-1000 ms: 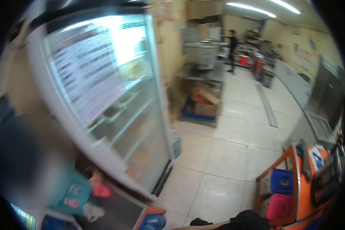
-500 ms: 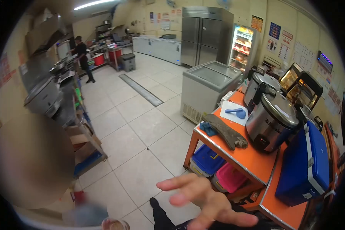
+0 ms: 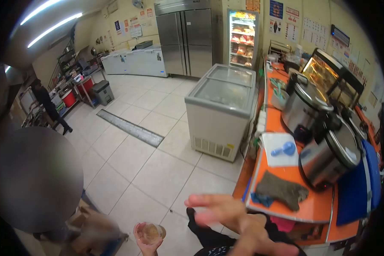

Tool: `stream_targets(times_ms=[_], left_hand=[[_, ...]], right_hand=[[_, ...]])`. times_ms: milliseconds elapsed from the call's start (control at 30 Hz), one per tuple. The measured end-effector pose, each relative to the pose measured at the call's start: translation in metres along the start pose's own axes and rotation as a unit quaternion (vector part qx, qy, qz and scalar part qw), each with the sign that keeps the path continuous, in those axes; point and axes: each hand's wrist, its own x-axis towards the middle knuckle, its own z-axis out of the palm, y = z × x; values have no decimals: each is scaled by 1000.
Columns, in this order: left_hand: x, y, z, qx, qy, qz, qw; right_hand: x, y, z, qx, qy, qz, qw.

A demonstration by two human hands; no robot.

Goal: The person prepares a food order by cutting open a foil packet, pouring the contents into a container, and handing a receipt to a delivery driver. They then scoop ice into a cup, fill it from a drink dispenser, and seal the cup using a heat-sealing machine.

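Observation:
At the bottom of the head view, my left hand is wrapped round a clear cup with something pale brown inside. My right hand hangs in front of my legs, fingers spread, and nothing is in it. Beyond it to the right, a crumpled grey-brown cloth lies on the orange counter, apart from the hand. A bit of blue cloth sticks out beside it. Farther along, a blue scoop rests on a white board.
Two steel rice cookers and a blue cooler box stand on the right. A glass-topped chest freezer is ahead, near a steel refrigerator. A floor drain crosses the tiles. Another person stands far left; a blurred patch covers the near left.
My view has turned to the right and moved forward. The cup and my left hand have come farther into view. My right hand has shifted slightly right, fingers still spread.

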Motion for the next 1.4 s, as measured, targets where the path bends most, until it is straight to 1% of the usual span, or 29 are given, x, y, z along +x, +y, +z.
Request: stream_targets(times_ms=[67, 100, 133, 167, 200, 267, 300, 333, 433, 500, 533, 567, 633, 733, 800, 867, 933, 1000, 1067, 1100, 1133, 1167, 1233, 1300, 1367, 1400], left_hand=[[71, -21, 12, 5, -8, 11, 1000], [109, -27, 19, 6, -26, 10, 1000], [148, -33, 27, 6, -44, 10, 999], [172, -32, 33, 12, -58, -7, 998], [199, -4, 63, -54, -10, -86, 995], [262, -2, 80, 2, 2, -103, 995], [302, -12, 90, 23, 5, -103, 994], [341, -35, 90, 42, -3, -89, 995], [454, -72, 117, -35, -24, -89, 995], [535, -93, 147, 26, -54, -73, 996], [577, -103, 164, 57, -71, -65, 994], [620, -115, 182, 56, -94, -65, 992], [701, -140, 230, 47, -136, -70, 987], [817, -146, 324, 87, -237, -85, 964], [885, -171, 380, 73, -255, -90, 960], [949, -210, 443, 26, -283, -74, 956], [1003, -250, 504, 18, -310, -70, 948], [1047, -285, 557, 27, -333, -73, 940], [1084, -311, 605, 51, -350, -76, 932], [1102, -324, 627, 60, -359, -82, 928], [1119, -338, 648, 65, -368, -92, 923], [1134, -351, 671, 66, -381, -103, 917], [1159, -372, 723, 75, -416, -117, 899], [1179, -392, 777, 76, -470, -121, 871], [1196, -410, 831, 81, -526, -126, 837], [1202, -419, 858, 82, -555, -130, 817]], right_hand=[[-1, 64, -41, 15, 58, 127, 990], [-3, 99, -64, 19, 88, 194, 977], [-12, 144, -91, 18, 123, 279, 952], [-19, 185, -114, 25, 158, 389, 907], [-27, 226, -139, 34, 188, 496, 847], [-66, 307, -186, -34, 234, 609, 757], [-85, 342, -210, -66, 246, 634, 730], [-103, 377, -239, -98, 260, 653, 704], [-162, 473, -324, -268, 292, 604, 691], [-172, 511, -374, -443, 274, 557, 647], [-176, 529, -396, -458, 327, 554, 614], [-177, 546, -417, -471, 377, 550, 578], [-185, 579, -456, -535, 477, 401, 571], [-168, 595, -507, -593, 554, 361, 460], [-149, 601, -565, -604, 583, 331, 431], [-156, 612, -661, -674, 541, 330, 379], [-156, 635, -774, -727, 470, 341, 367], [-154, 678, -885, -773, 400, 331, 365], [-167, 737, -986, -788, 329, 357, 379], [-171, 765, -1029, -758, 292, 426, 398], [-183, 794, -1076, -757, 228, 479, 382], [-196, 824, -1112, -795, 209, 467, 325], [-176, 848, -1165, -822, 256, 410, 300], [-161, 853, -1209, -793, 292, 481, 234], [-177, 854, -1250, -823, 237, 488, 168], [-188, 850, -1270, -791, 245, 535, 171]])
